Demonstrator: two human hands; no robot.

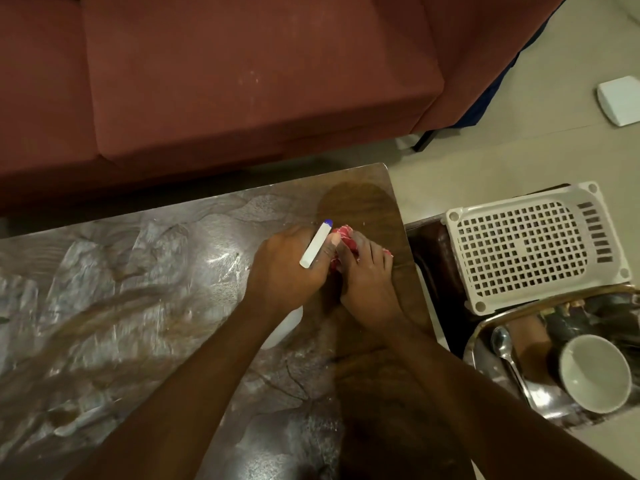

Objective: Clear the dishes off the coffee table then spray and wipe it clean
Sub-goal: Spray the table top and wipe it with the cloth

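Your right hand (367, 271) lies on the bunched red-and-white cloth (344, 234) near the far right corner of the coffee table (138, 289). Its fingers are spread and bent down over the wad, pinning it to the wood; the thumb is hidden. Your left hand (287, 265) is curled round the neck of the spray bottle (316, 244), with the blue-tipped nozzle pointing away from you and the white body tucked under your forearm.

You are in the wiping step. Open the cloth flatter so more of it meets the surface, and press with the whole palm. Pull long overlapping strokes from the right edge across to the left. Setting the bottle down would probably free your left hand to steady you.

The table top is dark wood and looks slick. Milky wet smears and streaks cover the left and middle. The patch by the far right corner looks darker and more even.

The bowl (594, 372) and spoon (504, 348) sit on a steel tray (475, 344) off to the right, so clearing looks done.
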